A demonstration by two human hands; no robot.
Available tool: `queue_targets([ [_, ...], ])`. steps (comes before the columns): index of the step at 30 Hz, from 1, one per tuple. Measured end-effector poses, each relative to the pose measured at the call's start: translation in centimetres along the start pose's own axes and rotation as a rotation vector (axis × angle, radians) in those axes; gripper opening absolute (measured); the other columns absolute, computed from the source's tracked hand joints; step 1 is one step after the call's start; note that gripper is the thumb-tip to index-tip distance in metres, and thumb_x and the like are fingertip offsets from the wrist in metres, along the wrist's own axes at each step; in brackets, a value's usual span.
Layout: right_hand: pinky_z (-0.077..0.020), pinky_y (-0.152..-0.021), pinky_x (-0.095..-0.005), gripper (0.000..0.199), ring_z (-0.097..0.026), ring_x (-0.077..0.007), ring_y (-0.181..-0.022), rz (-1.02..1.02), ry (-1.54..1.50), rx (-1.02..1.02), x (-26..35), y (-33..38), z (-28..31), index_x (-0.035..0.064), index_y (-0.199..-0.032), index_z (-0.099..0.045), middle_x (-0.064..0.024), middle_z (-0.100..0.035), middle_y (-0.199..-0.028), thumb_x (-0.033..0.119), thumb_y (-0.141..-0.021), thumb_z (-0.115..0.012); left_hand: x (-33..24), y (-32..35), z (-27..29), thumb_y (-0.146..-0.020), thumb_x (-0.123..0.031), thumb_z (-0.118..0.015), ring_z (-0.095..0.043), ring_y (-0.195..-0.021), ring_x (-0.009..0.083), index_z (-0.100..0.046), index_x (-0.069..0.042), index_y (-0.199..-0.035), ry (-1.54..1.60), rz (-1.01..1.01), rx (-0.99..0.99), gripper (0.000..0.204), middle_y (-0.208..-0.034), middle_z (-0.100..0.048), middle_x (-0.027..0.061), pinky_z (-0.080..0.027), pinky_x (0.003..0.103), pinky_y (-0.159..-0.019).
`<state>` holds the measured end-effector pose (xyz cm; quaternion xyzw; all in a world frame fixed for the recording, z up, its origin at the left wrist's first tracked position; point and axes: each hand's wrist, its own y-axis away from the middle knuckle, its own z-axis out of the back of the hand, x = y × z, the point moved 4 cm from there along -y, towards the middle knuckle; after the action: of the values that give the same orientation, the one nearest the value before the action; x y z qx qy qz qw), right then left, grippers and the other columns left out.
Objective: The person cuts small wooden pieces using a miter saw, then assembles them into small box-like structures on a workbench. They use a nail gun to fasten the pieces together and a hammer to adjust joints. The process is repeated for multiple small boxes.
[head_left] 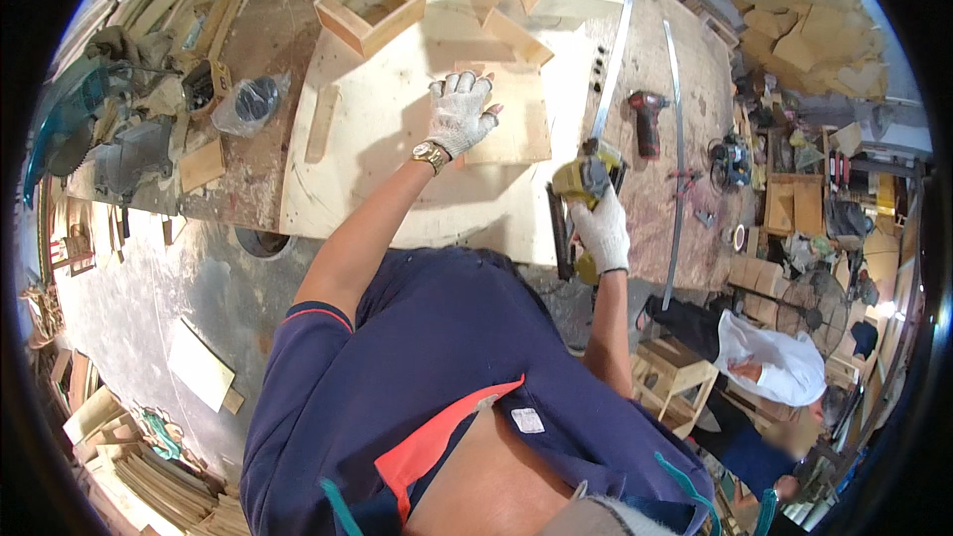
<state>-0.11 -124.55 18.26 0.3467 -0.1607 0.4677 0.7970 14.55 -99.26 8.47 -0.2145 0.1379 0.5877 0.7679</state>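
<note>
My left hand point(461, 111), in a pale knit glove with bare fingertips and a gold watch at the wrist, lies with spread fingers on the left part of a flat square wooden panel point(521, 129). Off to the right, my gloved right hand point(604, 233) is wrapped round the handle of a yellow and black nail gun point(581, 181), held beside the panel near the table's front edge. A short wooden board point(518, 37) touches or nearly touches the panel's far edge. Beyond it stand two open wooden boxes, one at left point(362, 32) and one at right point(564, 2).
A pale worktop sheet point(397, 208) carries a loose wood strip point(323, 124). Right of it lie a red and black drill point(647, 124) and long metal strips point(677, 159). A saw point(74, 144) and a plastic-wrapped roll point(250, 101) are at left. Other people point(769, 357) are at lower right.
</note>
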Motion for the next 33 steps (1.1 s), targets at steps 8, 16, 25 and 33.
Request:
queue_targets([
  [8, -0.0581, -0.090, -0.0502, 0.102, -0.067, -0.0473, -0.114, 0.012, 0.479, -0.098, -8.9, -2.0, -7.8, 0.0272, -0.166, -0.026, -0.0323, -0.033, -0.161, 0.014, -0.080, -0.079, 1.1, -11.0, -2.8, -0.085, -0.061, -0.064, -0.068, -0.116, 0.0344, -0.073, -0.010, -0.117, 0.049, 0.037, 0.477, 0.061, -0.120, -0.073, 0.0163, -0.053, 0.051, -0.098],
  [16, -0.0567, -0.091, -0.0524, 0.089, -0.064, -0.0464, -0.113, 0.106, 0.365, -0.265, -7.6, 0.5, -9.4, 0.0132, -0.159, -0.037, -0.0254, -0.049, -0.139, 0.013, -0.080, -0.078, 2.3, -7.2, 4.3, -0.083, -0.059, -0.077, -0.072, -0.082, 0.0340, -0.075, -0.010, -0.079, 0.156, 0.032, 0.304, 0.050, -0.083, -0.074, 0.0143, -0.053, 0.048, -0.074],
  [25, -0.0538, -0.094, -0.0512, 0.057, -0.059, -0.0471, -0.120, 0.436, 0.272, -0.373, -3.7, -0.5, -8.7, 0.0027, -0.142, -0.053, -0.0261, -0.051, -0.135, 0.025, -0.092, -0.071, 0.9, 9.8, 5.6, -0.082, -0.036, -0.077, -0.063, -0.090, 0.0232, -0.066, -0.015, -0.088, -0.289, -0.325, -0.048, 0.025, -0.092, -0.062, 0.0037, -0.049, 0.038, -0.081],
  [33, -0.0531, -0.091, -0.0535, 0.057, -0.061, -0.0473, -0.114, 0.533, 0.234, -0.164, 1.6, -0.6, -11.7, 0.0034, -0.142, -0.051, -0.0259, -0.056, -0.127, 0.027, -0.094, -0.072, 3.3, 21.4, 4.8, -0.081, -0.027, -0.078, -0.063, -0.079, 0.0299, -0.059, -0.010, -0.080, 0.216, -0.126, -0.121, 0.025, -0.078, -0.060, 0.0103, -0.050, 0.041, -0.074],
])
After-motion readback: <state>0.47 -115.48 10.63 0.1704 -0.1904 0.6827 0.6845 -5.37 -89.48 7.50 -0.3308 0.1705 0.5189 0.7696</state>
